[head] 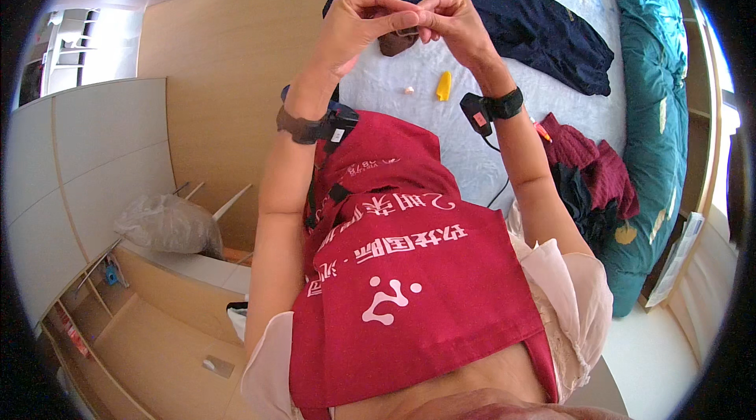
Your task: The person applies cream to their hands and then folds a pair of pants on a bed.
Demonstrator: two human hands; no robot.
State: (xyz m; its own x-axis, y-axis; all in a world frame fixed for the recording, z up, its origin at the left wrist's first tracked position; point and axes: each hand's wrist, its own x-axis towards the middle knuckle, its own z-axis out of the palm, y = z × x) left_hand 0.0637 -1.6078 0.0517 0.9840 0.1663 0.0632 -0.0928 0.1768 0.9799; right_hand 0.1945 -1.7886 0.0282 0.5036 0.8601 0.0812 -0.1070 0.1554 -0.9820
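Observation:
My left hand [369, 24] and my right hand [452, 21] meet fingertip to fingertip over the bed. Both pinch something too small to identify, mostly hidden by the fingers. A small brown item [394, 45] shows just below the fingertips; whether it is held or lies on the sheet I cannot tell. Nearer to me on the pale blue bed sheet [384, 74] lie a yellow plastic piece [444, 86] and a small whitish bit [409, 90]. Dark navy folded cloth [502, 24] stretches behind the hands.
A teal quilt [649, 124] lines the bed's right side. Dark red knitted cloth [611, 180] and black cloth [576, 201] lie near my right forearm, with an orange-tipped item [541, 131] beside them. Left of the bed, a filled plastic bag [168, 225] stands beside cabinets [100, 154].

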